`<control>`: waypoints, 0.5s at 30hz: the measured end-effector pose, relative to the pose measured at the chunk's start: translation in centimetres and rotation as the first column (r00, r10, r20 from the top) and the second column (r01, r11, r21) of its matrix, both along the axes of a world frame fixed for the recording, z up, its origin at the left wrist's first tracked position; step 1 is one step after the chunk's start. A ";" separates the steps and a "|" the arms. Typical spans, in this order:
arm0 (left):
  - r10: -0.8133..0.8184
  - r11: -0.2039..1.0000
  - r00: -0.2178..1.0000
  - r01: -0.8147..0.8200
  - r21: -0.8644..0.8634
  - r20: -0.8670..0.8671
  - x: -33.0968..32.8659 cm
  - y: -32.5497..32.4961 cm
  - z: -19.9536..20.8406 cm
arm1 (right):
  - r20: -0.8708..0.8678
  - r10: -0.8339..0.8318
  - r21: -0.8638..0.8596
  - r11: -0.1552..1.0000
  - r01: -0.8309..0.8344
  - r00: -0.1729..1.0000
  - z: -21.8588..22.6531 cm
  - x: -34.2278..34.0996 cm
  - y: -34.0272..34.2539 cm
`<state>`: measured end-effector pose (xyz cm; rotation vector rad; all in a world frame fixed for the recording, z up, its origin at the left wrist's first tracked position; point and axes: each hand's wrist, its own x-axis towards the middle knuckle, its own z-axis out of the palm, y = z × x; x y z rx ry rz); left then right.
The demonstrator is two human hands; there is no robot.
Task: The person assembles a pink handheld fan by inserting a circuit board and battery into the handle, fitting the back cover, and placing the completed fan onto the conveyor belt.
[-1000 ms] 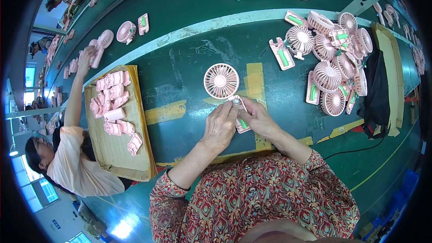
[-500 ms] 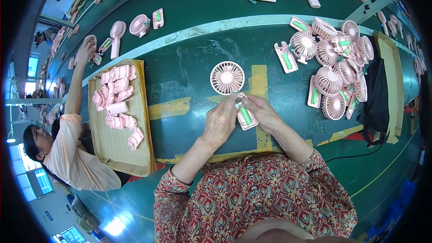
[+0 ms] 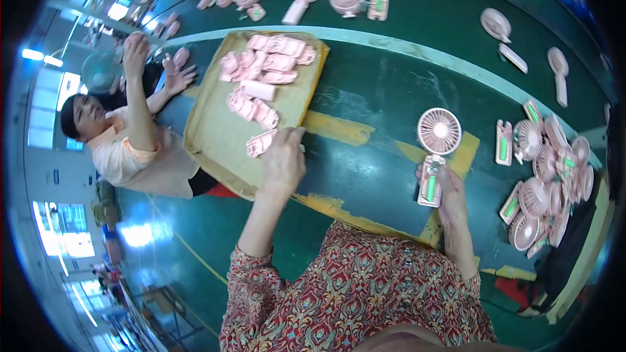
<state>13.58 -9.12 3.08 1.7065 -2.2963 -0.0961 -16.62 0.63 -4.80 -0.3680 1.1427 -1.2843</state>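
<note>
My right hand (image 3: 453,198) grips the open handle of a pink handheld fan. A green battery (image 3: 431,187) shows in the handle. The round fan head (image 3: 439,131) lies just beyond the handle, toward the far side of the table. My left hand (image 3: 284,159) is over the right rim of a cardboard tray (image 3: 225,172), right beside a pink handle shell (image 3: 261,144). Its fingers are bent, and their tips are partly hidden, so whether they hold the shell is unclear. More pink shells (image 3: 279,63) lie heaped in the far part of the tray.
Several pink fans with exposed green batteries are piled (image 3: 548,176) at the right. More fans (image 3: 347,1) lie along the green surface beyond the pale strip. A co-worker (image 3: 140,133) sits at the left with raised hands. Yellow tape (image 3: 339,127) marks the table.
My left hand has left the fan handle and moved left to the tray. My right hand keeps the handle. The view has turned left, and the co-worker's arms have shifted.
</note>
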 end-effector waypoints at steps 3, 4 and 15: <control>0.116 0.992 0.972 -0.123 0.022 0.206 4.9 -0.9 0.6 | 0.011 0.029 0.009 1.000 -0.029 1.000 0.4 0.1 -0.2; 0.124 0.991 0.963 -0.130 0.011 0.238 6.8 -1.1 -0.1 | 0.030 0.024 0.021 0.999 -0.024 0.999 0.5 0.2 -0.2; 0.286 0.939 0.584 -0.015 0.342 -0.759 1.8 -2.3 1.5 | 0.148 -0.010 0.079 0.997 -0.002 0.989 0.3 0.7 -1.4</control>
